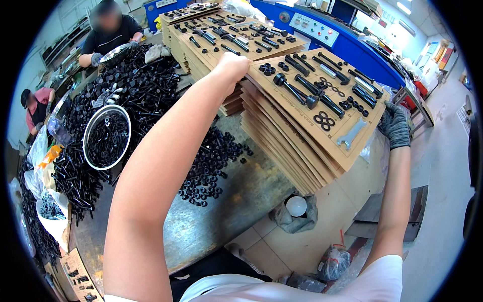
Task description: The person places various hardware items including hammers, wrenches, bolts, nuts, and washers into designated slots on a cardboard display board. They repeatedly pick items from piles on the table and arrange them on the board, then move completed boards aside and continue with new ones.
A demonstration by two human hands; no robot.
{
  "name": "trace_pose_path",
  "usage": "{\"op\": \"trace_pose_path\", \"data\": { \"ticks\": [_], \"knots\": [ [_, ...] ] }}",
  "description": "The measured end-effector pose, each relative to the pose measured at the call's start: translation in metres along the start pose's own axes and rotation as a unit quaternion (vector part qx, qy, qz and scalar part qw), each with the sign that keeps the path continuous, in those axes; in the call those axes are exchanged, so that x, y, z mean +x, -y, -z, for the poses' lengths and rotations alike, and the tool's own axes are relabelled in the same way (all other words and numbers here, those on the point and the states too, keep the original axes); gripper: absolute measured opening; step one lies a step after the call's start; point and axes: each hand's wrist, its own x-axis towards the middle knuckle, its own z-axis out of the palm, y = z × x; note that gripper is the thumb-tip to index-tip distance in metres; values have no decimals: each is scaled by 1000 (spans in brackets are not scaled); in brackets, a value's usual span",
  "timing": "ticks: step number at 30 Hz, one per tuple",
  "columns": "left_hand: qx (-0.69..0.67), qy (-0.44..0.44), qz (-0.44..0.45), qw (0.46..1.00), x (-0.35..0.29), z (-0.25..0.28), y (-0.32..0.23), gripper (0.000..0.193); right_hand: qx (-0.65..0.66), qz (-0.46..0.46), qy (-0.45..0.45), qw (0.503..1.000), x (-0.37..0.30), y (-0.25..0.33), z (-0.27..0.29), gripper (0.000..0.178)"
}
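Note:
A cardboard panel (302, 115) carrying black bolts, nuts, washers and an open-ended wrench (351, 134) lies on top of a tall stack of similar panels (282, 153). My bare left hand (233, 66) is closed at the panel's far left corner, its fingertips mostly hidden. At the right edge, my right hand (394, 125) in a grey glove grips the same panel, fingers curled at the rim. Beyond my left hand stands another stack, topped by a hardware panel (209, 56).
Heaps of black bolts (146, 83) and loose nuts (204, 183) cover much of the metal table (221, 221). A steel bowl (129, 135) holds small parts. Two people sit at far left; the nearer holds a bowl (114, 54). A blue machine (352, 53) stands behind.

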Motion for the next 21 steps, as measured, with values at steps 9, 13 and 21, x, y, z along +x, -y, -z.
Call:
{"op": "trace_pose_path", "data": {
  "ticks": [9,13,21],
  "knots": [
    [-28,-64,-125,990,-80,40,56,32,-580,381,85,715,-10,-8,25,36],
    [-73,-234,-83,966,-172,108,139,22,-212,103,15,972,-10,17,18,27],
    [-322,-315,78,890,-209,304,231,52,-119,-32,1,992,-8,31,16,21]
  ]
}}
